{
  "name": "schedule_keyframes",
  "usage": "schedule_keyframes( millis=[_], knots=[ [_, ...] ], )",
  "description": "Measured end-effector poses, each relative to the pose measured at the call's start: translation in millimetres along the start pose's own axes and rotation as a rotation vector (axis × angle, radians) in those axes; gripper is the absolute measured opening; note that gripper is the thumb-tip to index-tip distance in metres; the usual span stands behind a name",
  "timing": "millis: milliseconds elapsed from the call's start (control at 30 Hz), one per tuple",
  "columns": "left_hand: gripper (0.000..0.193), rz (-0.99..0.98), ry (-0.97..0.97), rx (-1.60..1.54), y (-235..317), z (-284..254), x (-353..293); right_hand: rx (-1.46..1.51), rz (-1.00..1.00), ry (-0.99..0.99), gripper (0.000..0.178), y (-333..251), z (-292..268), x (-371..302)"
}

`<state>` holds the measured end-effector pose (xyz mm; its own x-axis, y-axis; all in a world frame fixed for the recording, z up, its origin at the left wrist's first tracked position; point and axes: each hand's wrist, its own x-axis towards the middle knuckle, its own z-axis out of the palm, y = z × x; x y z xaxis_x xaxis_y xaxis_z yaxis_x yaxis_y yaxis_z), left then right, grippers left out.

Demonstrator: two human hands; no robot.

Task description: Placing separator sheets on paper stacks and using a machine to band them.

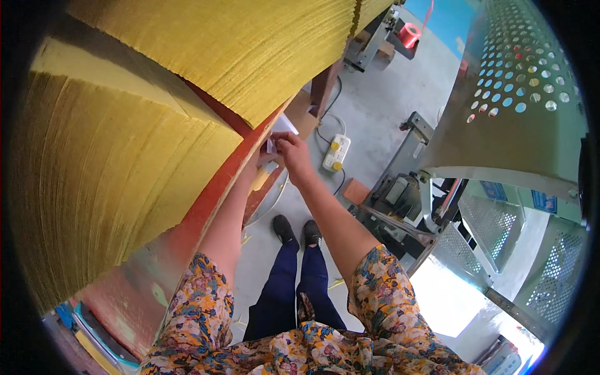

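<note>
Just below the red table's edge, my two hands meet. My right hand (292, 154) is closed, its fingertips pinched at a small pale, shiny piece (270, 146) too small to name. My left hand (266, 157) is close against it, and the table edge and shadow hide most of its fingers. A white sheet-like thing (285, 125) and a brown cardboard piece (305, 112) lie beyond the hands, under the table's rim. Tall stacks of yellow paper (119, 162) rest on the red tabletop (212, 181) to the left of my arms.
A white power strip (337, 152) with yellow plugs lies on the grey floor, its cable trailing. At the right stands a machine with a perforated metal guard (512, 119). A reddish block (355, 191) lies beside its base. A pink-red tape roll (409, 35) sits farther off.
</note>
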<state>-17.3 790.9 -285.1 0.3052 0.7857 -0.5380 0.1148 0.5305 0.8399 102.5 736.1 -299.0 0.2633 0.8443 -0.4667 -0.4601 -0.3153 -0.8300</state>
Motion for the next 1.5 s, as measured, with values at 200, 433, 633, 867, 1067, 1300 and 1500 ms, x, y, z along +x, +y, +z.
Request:
schedule_keyframes(
  millis=[200, 433, 633, 867, 1067, 1300, 1500],
  knots=[
    [0.027, 0.037, 0.049, -0.123, -11.7, -7.0, 7.0, 0.05, -0.011, -0.021, 0.021, 5.7, 7.0, 0.9],
    [0.027, 0.074, 0.056, -0.063, -25.4, -10.7, 17.3, 0.084, -0.013, -0.049, 0.02, 8.5, -0.1, 5.2],
    [0.026, -0.021, 0.001, -0.205, -27.2, -19.6, 23.6, 0.065, 0.053, 0.001, 0.022, -1.8, 4.3, -0.1],
    [0.022, 0.095, 0.041, -0.051, -59.4, 0.8, 38.9, 0.102, 0.052, 0.007, 0.022, -2.4, -18.1, 0.8],
    [0.032, 0.705, 0.192, 0.164, -109.8, -74.6, 76.3, 0.17, 0.088, -0.079, 0.02, 1.8, 25.3, -1.5],
    [0.029, 0.527, 0.359, 0.424, -74.3, -7.6, 39.4, 0.099, 0.063, -0.012, 0.018, 1.6, 0.2, 1.6],
    [0.024, 0.548, 0.341, 0.416, -70.7, -19.4, 46.5, 0.026, 0.008, 0.015, 0.02, 6.5, 1.8, 3.2]
  ],
)
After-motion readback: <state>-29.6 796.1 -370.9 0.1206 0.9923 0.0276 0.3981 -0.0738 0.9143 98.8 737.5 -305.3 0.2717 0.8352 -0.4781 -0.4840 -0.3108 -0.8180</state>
